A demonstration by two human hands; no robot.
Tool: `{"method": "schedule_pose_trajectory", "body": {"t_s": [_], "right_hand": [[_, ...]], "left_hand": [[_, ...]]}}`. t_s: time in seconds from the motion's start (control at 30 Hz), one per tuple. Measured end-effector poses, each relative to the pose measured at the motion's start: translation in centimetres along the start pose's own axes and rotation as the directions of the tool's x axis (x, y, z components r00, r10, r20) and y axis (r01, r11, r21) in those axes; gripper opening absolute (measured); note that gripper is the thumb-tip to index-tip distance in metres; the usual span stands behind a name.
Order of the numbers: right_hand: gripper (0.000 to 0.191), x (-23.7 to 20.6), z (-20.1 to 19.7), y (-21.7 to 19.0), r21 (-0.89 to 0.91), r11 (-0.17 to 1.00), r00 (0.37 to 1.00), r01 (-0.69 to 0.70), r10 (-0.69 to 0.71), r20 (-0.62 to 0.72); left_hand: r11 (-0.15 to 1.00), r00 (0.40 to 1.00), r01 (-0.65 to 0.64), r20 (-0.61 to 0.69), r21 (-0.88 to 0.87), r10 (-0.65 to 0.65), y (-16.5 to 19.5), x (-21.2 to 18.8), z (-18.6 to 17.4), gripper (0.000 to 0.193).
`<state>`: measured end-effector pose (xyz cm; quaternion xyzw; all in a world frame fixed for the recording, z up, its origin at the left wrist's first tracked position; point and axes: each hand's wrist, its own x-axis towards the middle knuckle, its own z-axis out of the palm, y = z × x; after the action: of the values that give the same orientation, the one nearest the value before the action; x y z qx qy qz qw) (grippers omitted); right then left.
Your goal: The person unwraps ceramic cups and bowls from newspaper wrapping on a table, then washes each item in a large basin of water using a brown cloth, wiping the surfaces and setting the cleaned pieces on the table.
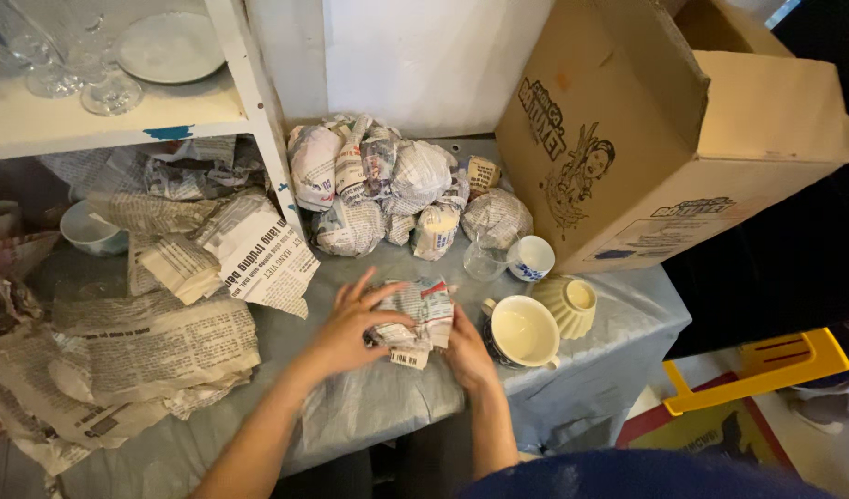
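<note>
Both my hands are closed around a small bundle wrapped in newspaper on a grey-covered table. My left hand grips its left side with the fingers spread over the top. My right hand presses on its right side. What is inside the paper is hidden. Just right of my right hand stands a cream cup with a dark outside.
A pile of newspaper-wrapped bundles lies at the back. A small glass, a white-and-blue cup and a ribbed cream cup stand right of it. A big cardboard box is at right. Loose newspaper sheets lie left, below a white shelf with glassware.
</note>
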<state>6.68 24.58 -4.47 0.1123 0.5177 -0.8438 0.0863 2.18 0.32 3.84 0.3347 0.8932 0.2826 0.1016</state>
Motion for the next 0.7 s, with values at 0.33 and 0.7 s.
{"method": "schedule_pose_trajectory", "body": {"t_s": [0.33, 0.7], "right_hand": [[0.060, -0.6, 2.4, 1.4, -0.329, 0.918, 0.957, 0.222, -0.270, -0.108], [0.066, -0.5, 3.9, 0.3, -0.169, 0.918, 0.930, 0.359, -0.366, -0.010]], "left_hand": [[0.884, 0.937, -0.236, -0.334, -0.404, 0.098, -3.1, 0.6, 3.3, 0.062], [0.914, 0.936, 0.128, -0.258, -0.384, -0.240, 3.2, -3.5, -4.5, 0.077]]}}
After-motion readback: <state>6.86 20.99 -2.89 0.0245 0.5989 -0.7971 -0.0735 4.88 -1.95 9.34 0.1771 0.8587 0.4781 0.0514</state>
